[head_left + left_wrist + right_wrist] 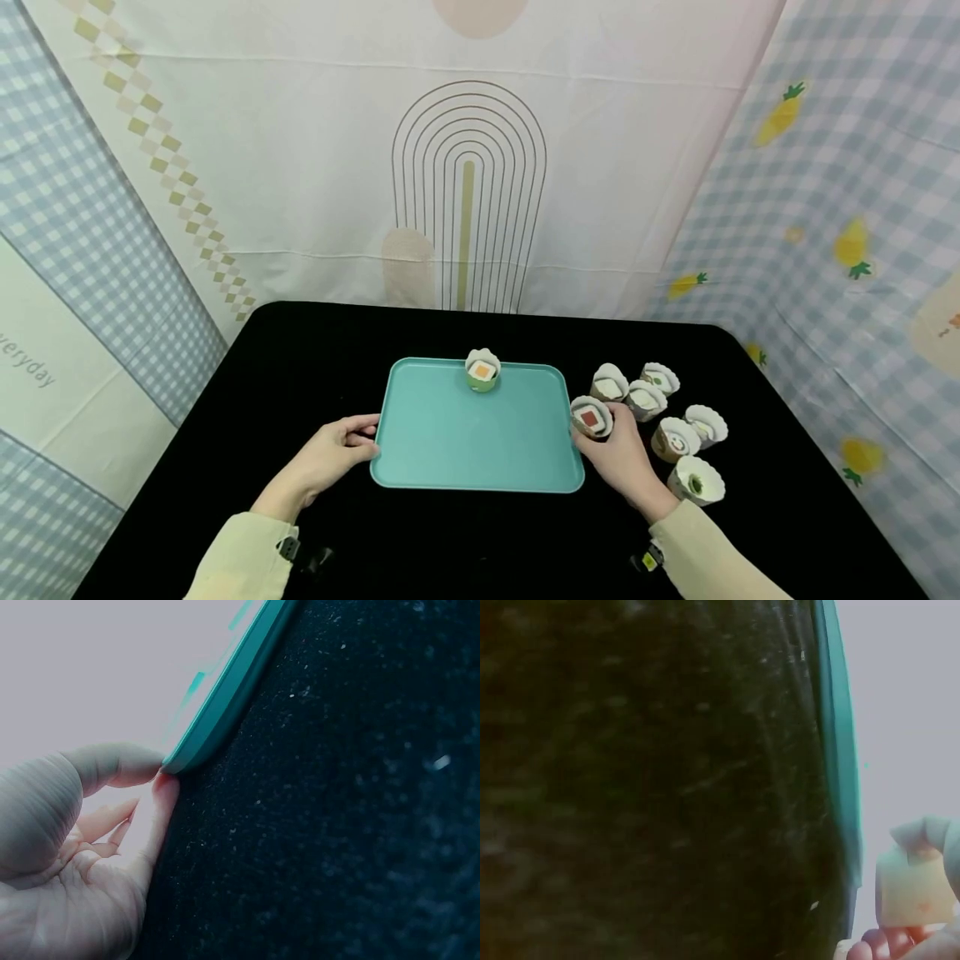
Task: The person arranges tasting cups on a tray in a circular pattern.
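My left hand (330, 458) pinches the left rim of a teal rectangular tray (465, 437) between thumb and fingers. In the left wrist view the thumb and finger meet at the tray's corner edge (217, 705). Over the tray's right edge, my right hand (622, 454) grips a small scalloped paper cupcake cup (591, 418) with a dark red square in it. The right wrist view has this cup (913, 892) pale and overexposed between the thumb and fingers. A green cupcake cup (482, 372) with an orange-and-white square sits at the tray's far edge.
Several more cupcake cups stand on the black table (315, 350) right of the tray, among them a white one (696, 482) nearest the front and a patterned one (660, 379) farthest back. A printed white curtain (315, 167) hangs behind the table.
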Demonstrator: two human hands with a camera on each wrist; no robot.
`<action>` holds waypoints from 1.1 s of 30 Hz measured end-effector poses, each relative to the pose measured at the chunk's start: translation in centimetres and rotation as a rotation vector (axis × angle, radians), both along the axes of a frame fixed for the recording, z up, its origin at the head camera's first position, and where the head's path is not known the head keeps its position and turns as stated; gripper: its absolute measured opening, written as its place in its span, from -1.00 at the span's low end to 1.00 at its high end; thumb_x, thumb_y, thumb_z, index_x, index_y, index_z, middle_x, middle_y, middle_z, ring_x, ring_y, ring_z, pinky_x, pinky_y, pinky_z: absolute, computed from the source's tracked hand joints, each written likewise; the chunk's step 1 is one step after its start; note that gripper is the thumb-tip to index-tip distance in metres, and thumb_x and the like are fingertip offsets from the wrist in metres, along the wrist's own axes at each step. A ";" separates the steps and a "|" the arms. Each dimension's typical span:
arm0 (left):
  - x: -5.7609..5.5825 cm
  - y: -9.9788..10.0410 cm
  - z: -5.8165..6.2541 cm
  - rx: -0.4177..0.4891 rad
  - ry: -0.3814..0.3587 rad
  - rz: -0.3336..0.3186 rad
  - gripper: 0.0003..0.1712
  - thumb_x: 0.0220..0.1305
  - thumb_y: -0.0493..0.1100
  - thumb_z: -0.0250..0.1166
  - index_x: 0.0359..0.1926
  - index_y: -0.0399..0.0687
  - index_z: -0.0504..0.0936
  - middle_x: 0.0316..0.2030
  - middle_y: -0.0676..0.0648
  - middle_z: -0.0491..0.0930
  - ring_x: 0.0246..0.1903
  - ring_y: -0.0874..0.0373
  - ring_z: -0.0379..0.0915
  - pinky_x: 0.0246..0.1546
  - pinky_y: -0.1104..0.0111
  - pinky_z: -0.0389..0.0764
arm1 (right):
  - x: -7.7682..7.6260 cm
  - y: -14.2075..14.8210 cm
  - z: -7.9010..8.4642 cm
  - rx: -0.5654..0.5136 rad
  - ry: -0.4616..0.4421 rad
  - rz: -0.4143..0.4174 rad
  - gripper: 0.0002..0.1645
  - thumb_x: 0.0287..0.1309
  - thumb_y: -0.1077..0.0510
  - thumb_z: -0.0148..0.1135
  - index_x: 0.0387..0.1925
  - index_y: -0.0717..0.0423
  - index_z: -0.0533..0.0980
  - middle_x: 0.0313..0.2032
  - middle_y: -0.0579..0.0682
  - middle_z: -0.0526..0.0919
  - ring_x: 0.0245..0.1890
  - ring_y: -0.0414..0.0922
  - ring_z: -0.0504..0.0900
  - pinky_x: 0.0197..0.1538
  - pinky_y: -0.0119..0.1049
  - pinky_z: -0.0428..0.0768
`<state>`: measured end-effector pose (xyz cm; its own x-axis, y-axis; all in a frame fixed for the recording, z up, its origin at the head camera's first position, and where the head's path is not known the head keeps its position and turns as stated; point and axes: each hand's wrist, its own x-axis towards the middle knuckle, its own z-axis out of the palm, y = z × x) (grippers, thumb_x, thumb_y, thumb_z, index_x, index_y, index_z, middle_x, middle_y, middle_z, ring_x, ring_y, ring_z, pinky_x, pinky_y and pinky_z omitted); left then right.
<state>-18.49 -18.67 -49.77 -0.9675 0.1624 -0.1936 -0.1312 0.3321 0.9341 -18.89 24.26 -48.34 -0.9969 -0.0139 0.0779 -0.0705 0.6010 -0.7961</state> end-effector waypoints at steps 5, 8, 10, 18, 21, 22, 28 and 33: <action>0.2 0.1 0.1 -0.002 -0.004 0.006 -0.37 0.26 -0.24 0.31 0.34 -0.12 0.38 0.01 -0.14 0.50 -0.14 0.12 0.52 0.04 0.07 0.48 | -0.8 -0.9 0.6 0.023 -0.034 0.068 -0.33 0.18 0.07 0.34 0.19 0.25 0.26 0.05 0.22 0.37 -0.03 0.06 0.48 -0.02 -0.03 0.51; 0.2 0.2 0.2 0.002 -0.009 0.003 -0.37 0.26 -0.24 0.31 0.34 -0.13 0.38 0.01 -0.14 0.50 -0.14 0.12 0.52 0.04 0.08 0.49 | -1.1 -1.5 1.0 0.049 -0.055 0.097 -0.33 0.14 0.04 0.38 0.16 0.22 0.29 0.02 0.17 0.41 -0.04 0.02 0.49 -0.02 -0.05 0.51; 0.2 0.2 0.2 0.008 -0.010 -0.003 -0.37 0.26 -0.24 0.31 0.34 -0.13 0.37 0.01 -0.14 0.50 -0.13 0.11 0.52 0.04 0.07 0.48 | -1.3 -1.9 1.2 0.058 -0.072 0.118 -0.35 0.11 0.04 0.41 0.14 0.19 0.32 0.00 0.13 0.43 -0.05 -0.01 0.50 -0.03 -0.06 0.52; 0.1 0.2 0.0 0.005 -0.003 0.002 -0.39 0.27 -0.27 0.30 0.34 -0.14 0.38 0.00 -0.14 0.50 -0.14 0.10 0.53 0.04 0.09 0.49 | -1.7 -3.2 1.4 0.078 -0.135 0.184 -0.38 0.05 0.06 0.46 0.09 0.12 0.38 -0.10 0.01 0.47 -0.15 -0.11 0.53 -0.14 -0.12 0.54; 0.1 0.5 -0.1 -0.040 0.032 0.017 -0.41 0.27 -0.30 0.29 0.32 -0.15 0.41 -0.03 -0.13 0.50 -0.20 0.10 0.53 -0.06 0.15 0.55 | -1.8 -3.4 1.2 0.089 -0.125 0.179 -0.41 0.04 0.10 0.47 0.05 0.13 0.40 -0.13 0.01 0.47 -0.18 -0.12 0.52 -0.15 -0.14 0.54; 0.1 0.7 -0.1 -0.057 0.045 0.026 -0.42 0.26 -0.32 0.28 0.31 -0.17 0.41 -0.04 -0.13 0.50 -0.24 0.10 0.53 -0.11 0.18 0.57 | -1.8 -3.4 1.2 0.093 -0.124 0.175 -0.42 0.03 0.11 0.47 0.05 0.13 0.40 -0.14 0.00 0.46 -0.19 -0.12 0.52 -0.15 -0.15 0.54; 0.3 2.0 0.4 -0.148 0.095 0.065 -0.42 0.23 -0.41 0.22 0.29 -0.28 0.41 -0.07 -0.20 0.47 -0.44 0.08 0.50 -0.36 0.30 0.62 | -2.0 -3.4 1.1 0.092 -0.115 0.178 -0.42 0.02 0.11 0.48 0.04 0.13 0.40 -0.15 0.00 0.46 -0.21 -0.13 0.51 -0.16 -0.16 0.54; 0.5 2.1 0.5 -0.146 0.085 0.072 -0.34 0.11 -0.44 0.23 0.30 -0.28 0.40 -0.07 -0.19 0.46 -0.36 0.11 0.53 -0.34 0.27 0.61 | -2.1 -3.6 1.3 0.105 -0.112 0.175 -0.42 0.02 0.09 0.48 0.03 0.12 0.41 -0.15 0.00 0.46 -0.21 -0.13 0.51 -0.15 -0.14 0.55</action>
